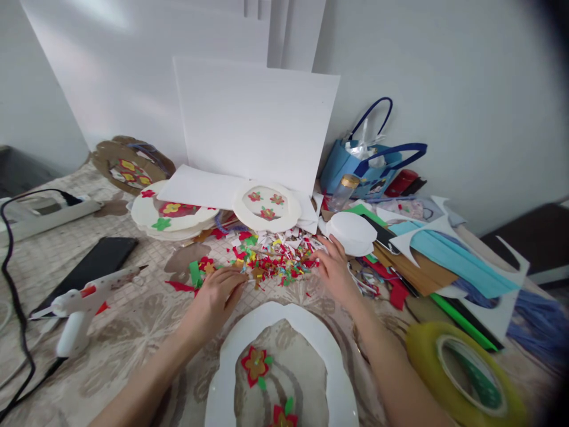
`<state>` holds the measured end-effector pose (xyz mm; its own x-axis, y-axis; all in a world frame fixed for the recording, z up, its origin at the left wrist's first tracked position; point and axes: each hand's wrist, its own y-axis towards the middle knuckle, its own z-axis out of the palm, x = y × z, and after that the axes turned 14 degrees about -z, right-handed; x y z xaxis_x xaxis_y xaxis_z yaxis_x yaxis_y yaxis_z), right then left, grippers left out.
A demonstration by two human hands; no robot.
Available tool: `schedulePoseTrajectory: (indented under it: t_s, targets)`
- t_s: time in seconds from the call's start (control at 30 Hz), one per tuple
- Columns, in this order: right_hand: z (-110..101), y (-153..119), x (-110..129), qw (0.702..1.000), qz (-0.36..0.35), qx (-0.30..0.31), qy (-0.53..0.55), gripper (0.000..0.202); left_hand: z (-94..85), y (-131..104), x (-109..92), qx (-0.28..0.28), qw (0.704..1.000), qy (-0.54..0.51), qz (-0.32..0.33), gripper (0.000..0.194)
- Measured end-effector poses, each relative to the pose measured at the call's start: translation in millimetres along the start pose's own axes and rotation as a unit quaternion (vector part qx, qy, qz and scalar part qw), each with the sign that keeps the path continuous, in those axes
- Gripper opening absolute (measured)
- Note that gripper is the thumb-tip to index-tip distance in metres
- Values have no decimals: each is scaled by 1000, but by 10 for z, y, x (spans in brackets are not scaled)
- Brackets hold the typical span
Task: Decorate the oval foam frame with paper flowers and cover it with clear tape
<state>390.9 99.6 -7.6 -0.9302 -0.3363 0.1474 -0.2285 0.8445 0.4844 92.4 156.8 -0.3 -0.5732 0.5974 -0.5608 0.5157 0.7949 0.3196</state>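
A heap of small paper scraps (284, 258) in red, green, white and yellow lies between my two hands. My left hand (221, 290) rests at the heap's left side, its fingers bent inward and the thumb apart from them. On the right side, my right hand (334, 267) reaches in with its fingers spread, touching the edge of the scraps. Nothing held shows in either hand. Nearest me lies a white scalloped paper frame (229, 356) with a clear middle, bearing a red and brown paper flower (255, 366) and a second one cut off below.
Left are a glue gun (89, 299), a black phone (100, 261) and cables. Behind stand finished flower frames (267, 220) and white boards (258, 124). Right are white paper ovals (351, 231), coloured sheets (457, 255), a tape roll (415, 356) and a blue bag (338, 169).
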Motion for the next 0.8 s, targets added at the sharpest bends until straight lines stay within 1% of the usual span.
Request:
schedulePoseTrajectory:
  t_s: [0.1,0.23,0.3,0.37,0.43,0.5,0.63,0.7,0.8]
  targets:
    - [12,20,42,1000,-9,14,2,40,-4,-1,-21,5,1000,2,0,21]
    - [79,125,137,999,-29,33,5,50,-20,0,-42,4,1000,0,-1,21]
    - [112,175,162,998,-33,49,-1,51,-29,4,-47,6,1000,1,-3,21]
    - [133,198,158,998,-21,55,-16,49,-36,7,-52,6,1000,2,-6,21]
    - [135,189,128,998,1,44,-33,47,-41,8,-58,5,1000,2,-7,21]
    - [121,155,84,999,14,19,-37,44,-42,3,-65,6,1000,1,-8,22]
    - [74,67,25,1000,3,-21,-14,40,-35,-13,-71,10,1000,4,-9,22]
    - [61,31,22,1000,-7,-23,0,40,-32,-15,-67,11,1000,4,-12,22]
    - [70,-6,39,999,-32,-2,21,44,-29,-6,-54,16,1000,-2,-18,22]
